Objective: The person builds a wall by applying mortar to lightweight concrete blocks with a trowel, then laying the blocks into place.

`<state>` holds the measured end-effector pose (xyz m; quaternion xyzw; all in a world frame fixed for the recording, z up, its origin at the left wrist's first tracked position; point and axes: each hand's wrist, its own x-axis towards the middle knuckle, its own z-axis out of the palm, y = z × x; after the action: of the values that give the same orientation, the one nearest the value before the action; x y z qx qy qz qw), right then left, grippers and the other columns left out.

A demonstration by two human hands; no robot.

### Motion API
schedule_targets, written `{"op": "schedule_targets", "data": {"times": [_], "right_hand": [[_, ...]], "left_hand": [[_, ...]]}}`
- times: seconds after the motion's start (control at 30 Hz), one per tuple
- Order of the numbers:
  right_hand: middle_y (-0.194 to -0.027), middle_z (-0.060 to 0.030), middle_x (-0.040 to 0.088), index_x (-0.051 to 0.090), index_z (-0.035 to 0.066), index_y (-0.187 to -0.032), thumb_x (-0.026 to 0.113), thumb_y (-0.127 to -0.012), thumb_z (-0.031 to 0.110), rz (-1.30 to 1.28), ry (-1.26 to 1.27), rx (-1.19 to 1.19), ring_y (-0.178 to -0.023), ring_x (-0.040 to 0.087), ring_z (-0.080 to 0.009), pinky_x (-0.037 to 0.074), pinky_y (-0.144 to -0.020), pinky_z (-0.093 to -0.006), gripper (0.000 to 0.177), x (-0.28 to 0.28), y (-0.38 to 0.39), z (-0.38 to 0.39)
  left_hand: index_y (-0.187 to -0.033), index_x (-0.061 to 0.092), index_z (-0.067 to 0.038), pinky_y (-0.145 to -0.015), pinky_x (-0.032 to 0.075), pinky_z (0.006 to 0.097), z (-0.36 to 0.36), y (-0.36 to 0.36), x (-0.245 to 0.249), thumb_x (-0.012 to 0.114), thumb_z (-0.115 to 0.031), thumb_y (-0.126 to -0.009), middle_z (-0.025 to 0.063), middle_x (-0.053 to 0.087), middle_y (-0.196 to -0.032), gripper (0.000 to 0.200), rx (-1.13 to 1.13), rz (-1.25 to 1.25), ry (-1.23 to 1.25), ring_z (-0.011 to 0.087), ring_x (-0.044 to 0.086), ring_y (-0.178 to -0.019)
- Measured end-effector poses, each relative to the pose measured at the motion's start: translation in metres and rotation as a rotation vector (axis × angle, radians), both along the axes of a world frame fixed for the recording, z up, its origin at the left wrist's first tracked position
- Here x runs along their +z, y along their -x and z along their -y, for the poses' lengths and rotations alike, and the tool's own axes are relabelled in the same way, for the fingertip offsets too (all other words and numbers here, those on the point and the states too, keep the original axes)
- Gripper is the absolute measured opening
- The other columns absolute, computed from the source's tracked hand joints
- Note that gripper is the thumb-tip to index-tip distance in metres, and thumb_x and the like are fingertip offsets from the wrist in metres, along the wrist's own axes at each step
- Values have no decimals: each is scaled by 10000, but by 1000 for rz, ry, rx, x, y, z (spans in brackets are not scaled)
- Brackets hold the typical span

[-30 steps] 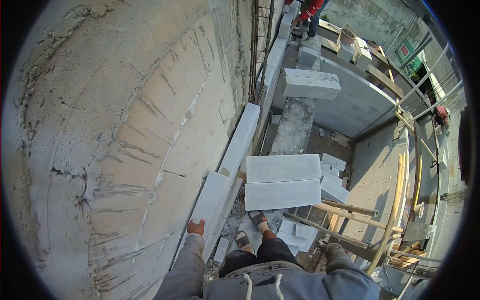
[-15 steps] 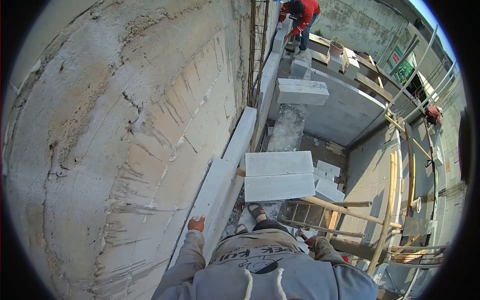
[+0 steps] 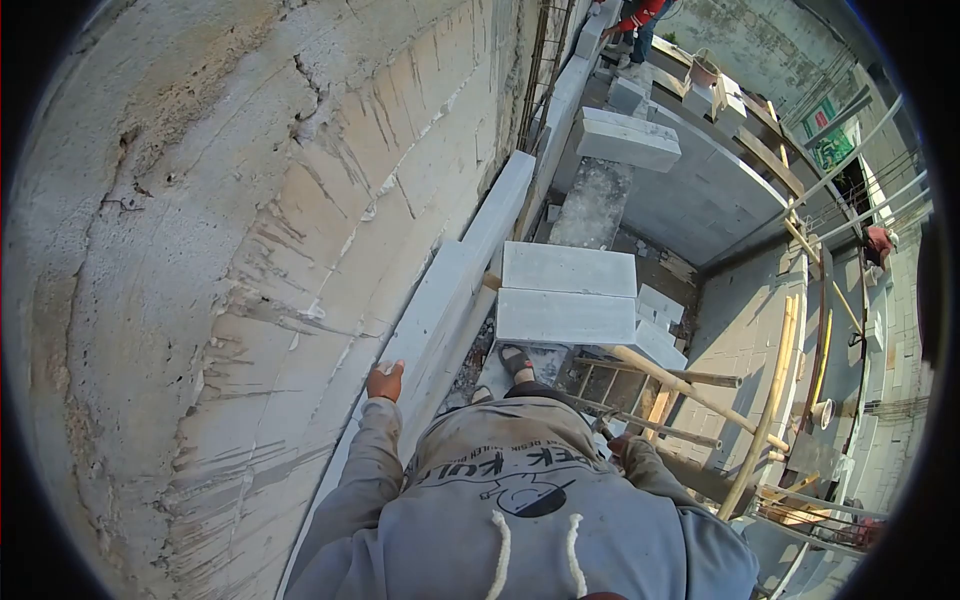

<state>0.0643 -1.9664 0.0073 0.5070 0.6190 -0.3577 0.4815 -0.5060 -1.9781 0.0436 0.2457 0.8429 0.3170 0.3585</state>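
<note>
My left hand (image 3: 385, 381) rests on a row of pale lightweight concrete blocks (image 3: 437, 300), its fingers curled over the top edge of one. This row runs along the rough, stained wall on the left. Low beside my right hip, my right hand (image 3: 621, 450) is closed around a small dark tool (image 3: 603, 428); the sleeve and body hide much of it, and I cannot tell its kind. Ahead of my feet lie two large white blocks (image 3: 567, 292) side by side, over the walkway.
More blocks (image 3: 630, 138) lie farther along the narrow walkway (image 3: 590, 205). Bamboo poles and a wooden ladder (image 3: 625, 395) stand at right, beside a drop. A bucket (image 3: 703, 70) sits at the far end. One co-worker in red (image 3: 640, 15) bends there; another (image 3: 878, 243) is far right.
The view has tilted and shifted, so the blocks and walkway appear higher and a little to the right. My left hand stays on the block row; my right hand stays low at my side.
</note>
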Motion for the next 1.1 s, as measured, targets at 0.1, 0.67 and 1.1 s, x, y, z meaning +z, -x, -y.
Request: {"op": "schedule_targets", "data": {"times": [0.1,0.67,1.1], "right_hand": [[-912,-137,635,644,77,-906,497,-767,255,-39,-27,-156,-843,620,-257,482,-726,-390,270,-1,7,2],[-745,-134,635,619,-36,-865,510,-760,266,93,-115,-785,-657,623,-224,473,-570,-355,338,45,28,10],[-927,-127,630,628,57,-940,477,-794,246,-61,21,-244,-841,620,-237,483,-711,-380,283,3,11,-8]], "left_hand": [[-1032,580,59,-845,422,344,15,10,-3,613,-366,-745,233,597,-1007,513,30,-60,1,319,568,-979],[-1025,582,49,-798,440,277,14,3,11,590,-260,-805,127,631,-958,379,-13,-123,-206,193,587,-909],[-1077,553,53,-856,428,321,-103,-26,134,576,-297,-822,203,591,-1046,433,-164,-106,-462,269,570,-987]]}}
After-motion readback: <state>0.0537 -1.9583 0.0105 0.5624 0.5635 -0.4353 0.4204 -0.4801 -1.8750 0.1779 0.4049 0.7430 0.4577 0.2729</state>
